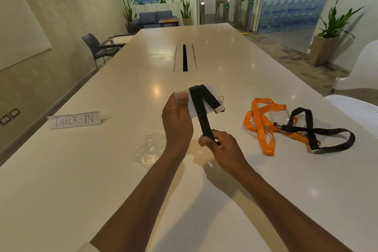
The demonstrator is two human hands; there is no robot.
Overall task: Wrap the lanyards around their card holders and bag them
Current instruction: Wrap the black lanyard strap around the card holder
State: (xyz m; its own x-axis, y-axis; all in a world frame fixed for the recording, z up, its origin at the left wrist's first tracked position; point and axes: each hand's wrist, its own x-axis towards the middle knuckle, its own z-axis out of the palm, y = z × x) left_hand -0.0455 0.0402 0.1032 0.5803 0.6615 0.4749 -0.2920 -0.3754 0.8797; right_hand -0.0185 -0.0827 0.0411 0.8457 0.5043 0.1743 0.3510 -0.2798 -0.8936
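Grips [177, 122] [219, 145] hold lanyard [201, 108] above table [225, 63].

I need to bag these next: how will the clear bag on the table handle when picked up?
The clear bag looks crinkled and thin, so it is probably floppy and very light. Its glossy film may be slippery and likely needs both hands to open. The left hand and right hand are busy with the black lanyard.

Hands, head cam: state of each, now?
Left hand: closed on the card holder, thumb on top.
Right hand: pinching the black lanyard end.
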